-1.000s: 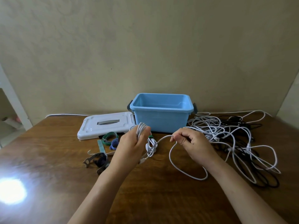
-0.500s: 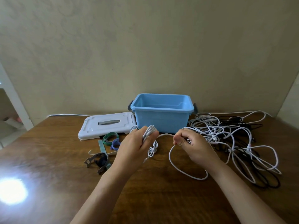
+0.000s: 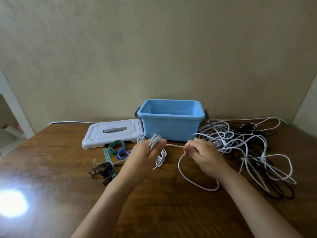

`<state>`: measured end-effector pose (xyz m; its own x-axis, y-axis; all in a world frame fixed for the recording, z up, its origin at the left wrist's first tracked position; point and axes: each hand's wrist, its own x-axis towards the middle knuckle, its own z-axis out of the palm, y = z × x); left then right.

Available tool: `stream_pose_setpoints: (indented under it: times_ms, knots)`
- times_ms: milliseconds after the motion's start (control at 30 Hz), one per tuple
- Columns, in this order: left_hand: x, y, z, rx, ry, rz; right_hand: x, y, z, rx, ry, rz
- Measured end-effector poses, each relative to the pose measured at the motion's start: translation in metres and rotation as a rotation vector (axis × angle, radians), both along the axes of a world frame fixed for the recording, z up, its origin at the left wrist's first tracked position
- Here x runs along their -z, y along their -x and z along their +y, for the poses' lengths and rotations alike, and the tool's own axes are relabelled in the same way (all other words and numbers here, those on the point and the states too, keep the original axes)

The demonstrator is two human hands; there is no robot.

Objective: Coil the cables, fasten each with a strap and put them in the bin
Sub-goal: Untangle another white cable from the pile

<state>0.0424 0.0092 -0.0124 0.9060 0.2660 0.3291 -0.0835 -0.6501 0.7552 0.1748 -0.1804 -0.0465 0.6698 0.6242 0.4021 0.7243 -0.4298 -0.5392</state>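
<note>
The white cable [image 3: 173,145] ran taut between both hands above the bench [image 3: 51,160], its finished loops bunched in the left hand [image 3: 145,156], whose fingers curled round them. The right hand [image 3: 199,154] pinched the free run, which trailed off into the tangled pile [image 3: 248,152]. It looked light, limp and springy, so loops are best gripped together at one point. Straps [image 3: 117,147] lay left; the blue bin [image 3: 171,125] stood behind, beside its lid [image 3: 111,133].
</note>
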Motion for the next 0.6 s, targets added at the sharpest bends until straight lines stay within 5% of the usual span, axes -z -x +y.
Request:
stream_pose_setpoints:
  times_ms: [200, 500, 600]
  knots:
    - [-0.012, 0.009, 0.009, 0.025, 0.515, -0.22, -0.005, -0.017, -0.022, 0.191, 0.064, -0.027]
    - [-0.001, 0.001, 0.011, -0.024, 0.207, -0.132, -0.022, 0.021, 0.004, -0.037, -0.128, 0.139]
    - [0.006, -0.001, 0.011, -0.01, 0.117, -0.087, -0.021, 0.036, 0.018, -0.084, -0.213, 0.052]
